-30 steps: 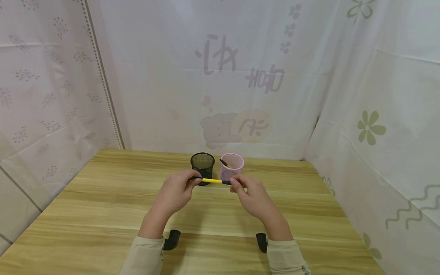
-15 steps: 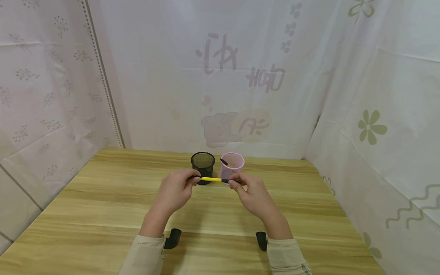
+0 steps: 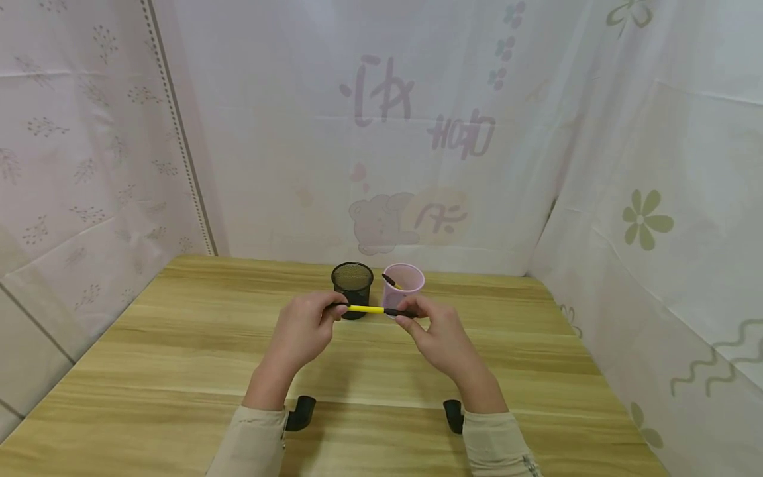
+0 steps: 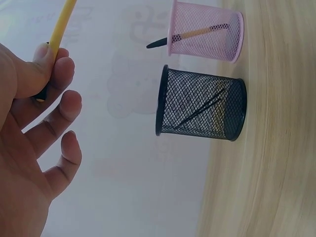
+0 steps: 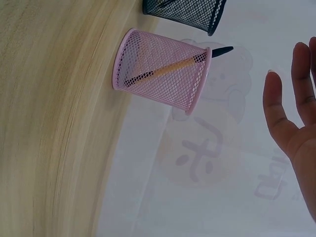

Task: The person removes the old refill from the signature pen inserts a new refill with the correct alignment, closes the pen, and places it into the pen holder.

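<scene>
A yellow pen (image 3: 366, 309) with black ends is held level between both hands in the head view. My left hand (image 3: 304, 324) pinches its left black end between thumb and forefinger. In the left wrist view the other fingers (image 4: 70, 104) are loosely bent, apart from the pen. My right hand (image 3: 438, 331) pinches the right black end. Only some of its fingers (image 5: 273, 94) show in the right wrist view, where the held pen is out of frame. Behind the pen stand a black mesh pen cup (image 3: 352, 278) and a pink mesh pen cup (image 3: 411, 289).
Another yellow-and-black pen (image 5: 173, 68) leans inside the pink cup, its black tip above the rim. Thin dark stick shapes (image 4: 200, 111) show through the black cup's mesh. The wooden table (image 3: 208, 318) meets a printed curtain (image 3: 268, 165) behind the cups.
Both hands keep hold of the pen, which sits slightly higher in the head view. More of its right black end shows along my right fingers. The cups stay in place.
</scene>
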Motion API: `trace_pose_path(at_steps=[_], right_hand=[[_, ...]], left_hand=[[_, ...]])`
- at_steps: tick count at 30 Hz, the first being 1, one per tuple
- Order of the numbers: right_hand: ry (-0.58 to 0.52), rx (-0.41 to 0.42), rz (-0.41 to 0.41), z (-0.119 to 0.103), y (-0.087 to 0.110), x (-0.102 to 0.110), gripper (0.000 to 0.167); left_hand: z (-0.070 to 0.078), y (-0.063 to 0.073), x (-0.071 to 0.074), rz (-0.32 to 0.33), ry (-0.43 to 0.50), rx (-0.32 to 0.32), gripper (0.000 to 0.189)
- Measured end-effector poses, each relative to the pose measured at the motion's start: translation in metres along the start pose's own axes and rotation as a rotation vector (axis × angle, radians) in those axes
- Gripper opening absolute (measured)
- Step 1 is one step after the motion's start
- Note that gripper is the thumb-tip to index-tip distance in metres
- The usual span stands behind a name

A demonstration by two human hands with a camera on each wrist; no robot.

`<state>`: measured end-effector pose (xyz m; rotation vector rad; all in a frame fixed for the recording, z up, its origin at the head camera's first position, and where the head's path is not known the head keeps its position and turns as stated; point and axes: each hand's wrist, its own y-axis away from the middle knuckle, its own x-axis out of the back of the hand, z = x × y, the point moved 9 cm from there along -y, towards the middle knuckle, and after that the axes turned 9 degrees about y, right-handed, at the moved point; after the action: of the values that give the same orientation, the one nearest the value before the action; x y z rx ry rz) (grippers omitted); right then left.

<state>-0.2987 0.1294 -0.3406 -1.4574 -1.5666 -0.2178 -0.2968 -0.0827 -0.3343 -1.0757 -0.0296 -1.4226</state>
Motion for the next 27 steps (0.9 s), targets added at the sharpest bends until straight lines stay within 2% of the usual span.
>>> trace_pose_path(at_steps=[7,11,13,20,27], right_hand=[[-0.023,0.027,0.02,-0.001,0.0,0.002,0.015],[-0.032,0.033,0.02,-0.001,0.0,0.002,0.007],[-0.023,0.02,0.017,0.0,0.0,0.002,0.005],[-0.032,-0.084,-0.007,0.008,0.0,-0.002,0.02],[-0.058,-0.114,-0.023,0.01,0.002,-0.002,0.019]], left_hand=[[-0.001,0.0,-0.001,-0.015,0.0,0.002,0.009],[-0.001,0.0,-0.002,-0.023,0.01,0.006,0.009],[-0.001,0.0,-0.002,-0.025,0.01,0.004,0.008],[0.0,0.0,-0.002,-0.039,0.009,0.009,0.009],[0.0,-0.001,-0.002,-0.033,0.014,0.005,0.009]])
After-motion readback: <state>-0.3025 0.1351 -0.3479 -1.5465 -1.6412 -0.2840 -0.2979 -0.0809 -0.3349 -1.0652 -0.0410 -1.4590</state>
